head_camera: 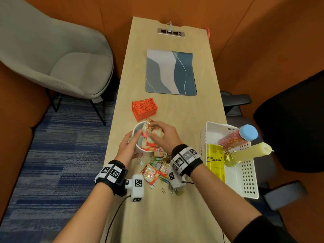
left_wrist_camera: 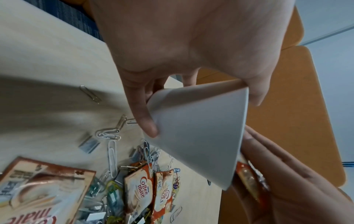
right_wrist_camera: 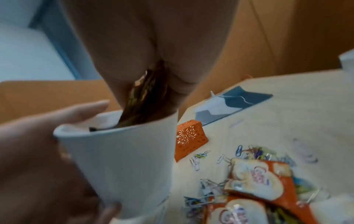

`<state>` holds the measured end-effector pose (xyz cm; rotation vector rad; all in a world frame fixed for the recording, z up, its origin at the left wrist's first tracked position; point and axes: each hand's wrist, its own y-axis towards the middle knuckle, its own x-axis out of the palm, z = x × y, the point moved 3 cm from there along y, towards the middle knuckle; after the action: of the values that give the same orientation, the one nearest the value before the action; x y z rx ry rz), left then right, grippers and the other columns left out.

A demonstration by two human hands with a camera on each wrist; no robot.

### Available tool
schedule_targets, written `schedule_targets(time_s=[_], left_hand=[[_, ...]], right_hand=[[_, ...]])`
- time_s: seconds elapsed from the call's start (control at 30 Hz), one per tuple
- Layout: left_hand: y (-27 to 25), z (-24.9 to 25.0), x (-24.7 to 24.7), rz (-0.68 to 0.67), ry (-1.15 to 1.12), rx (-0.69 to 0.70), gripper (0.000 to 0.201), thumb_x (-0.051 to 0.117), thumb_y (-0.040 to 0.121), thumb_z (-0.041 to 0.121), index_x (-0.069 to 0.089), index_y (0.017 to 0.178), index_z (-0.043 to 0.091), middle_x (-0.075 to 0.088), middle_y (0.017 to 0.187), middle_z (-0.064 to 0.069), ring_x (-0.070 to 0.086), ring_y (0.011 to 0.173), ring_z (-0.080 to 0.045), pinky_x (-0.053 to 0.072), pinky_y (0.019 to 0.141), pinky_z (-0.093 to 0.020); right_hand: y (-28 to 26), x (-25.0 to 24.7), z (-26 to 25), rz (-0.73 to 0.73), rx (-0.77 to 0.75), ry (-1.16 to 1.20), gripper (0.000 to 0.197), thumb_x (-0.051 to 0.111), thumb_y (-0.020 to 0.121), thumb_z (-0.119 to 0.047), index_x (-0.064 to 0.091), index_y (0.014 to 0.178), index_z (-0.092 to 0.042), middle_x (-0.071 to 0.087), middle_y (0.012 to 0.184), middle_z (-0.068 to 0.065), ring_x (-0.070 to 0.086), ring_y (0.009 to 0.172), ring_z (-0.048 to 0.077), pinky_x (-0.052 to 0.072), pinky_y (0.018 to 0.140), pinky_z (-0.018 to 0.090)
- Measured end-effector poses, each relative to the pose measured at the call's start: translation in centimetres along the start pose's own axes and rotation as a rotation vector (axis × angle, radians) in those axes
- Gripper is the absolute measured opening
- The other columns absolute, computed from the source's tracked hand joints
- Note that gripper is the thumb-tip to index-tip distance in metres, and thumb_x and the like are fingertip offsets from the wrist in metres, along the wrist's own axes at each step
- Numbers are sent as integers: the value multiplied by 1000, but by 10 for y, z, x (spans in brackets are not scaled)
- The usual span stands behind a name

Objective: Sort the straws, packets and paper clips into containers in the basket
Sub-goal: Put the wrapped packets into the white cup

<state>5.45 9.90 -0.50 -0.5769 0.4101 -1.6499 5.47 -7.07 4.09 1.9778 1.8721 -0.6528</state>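
My left hand (head_camera: 128, 145) grips a white paper cup (head_camera: 139, 149), tilted above the table; in the left wrist view thumb and fingers wrap the cup (left_wrist_camera: 197, 136). My right hand (head_camera: 165, 135) pinches a bunch of creamer packets (head_camera: 151, 135) with their lower ends inside the cup mouth, as the right wrist view shows at the packets (right_wrist_camera: 145, 97) and cup (right_wrist_camera: 122, 159). More packets (head_camera: 151, 174) lie mixed with coloured paper clips (head_camera: 175, 191) on the table under my wrists. A jar of straws (head_camera: 235, 138) with a blue lid lies in the white basket (head_camera: 249, 181).
The basket at the right table edge also holds a yellow can (head_camera: 214, 160) and a candle (head_camera: 250, 151). An orange perforated holder (head_camera: 144, 108) stands just beyond the cup. A blue-grey mat (head_camera: 171, 72) lies farther back, with one stray clip (head_camera: 172, 106) before it.
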Motion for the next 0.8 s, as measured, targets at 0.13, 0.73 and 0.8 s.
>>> schedule_targets(time_s=[0.13,0.73,0.8], left_hand=[[-14,6,0,6,10,49,41,68,89,55,66,124,34,73,113,2,73,98,-16,63,77,-34],[4,3,-13,-8,194,55,79,74,66,77,57,133,39,70,119,5,71,103,-11,63,81,-38],[9,2,-13,-11,194,49,74,74,71,73,56,135,39,69,120,5,71,102,-10,63,78,-35]], right_hand=[[-11,10,-2,-126,-136,-368,36,64,90,-38,67,123,-25,70,118,-3,59,106,20,44,97,39],[21,13,-3,48,-99,-292,30,75,80,-17,65,108,-20,60,79,-10,56,70,9,55,75,34],[27,14,1,26,-57,-248,29,76,80,-17,64,107,-20,63,75,-8,61,68,10,56,74,34]])
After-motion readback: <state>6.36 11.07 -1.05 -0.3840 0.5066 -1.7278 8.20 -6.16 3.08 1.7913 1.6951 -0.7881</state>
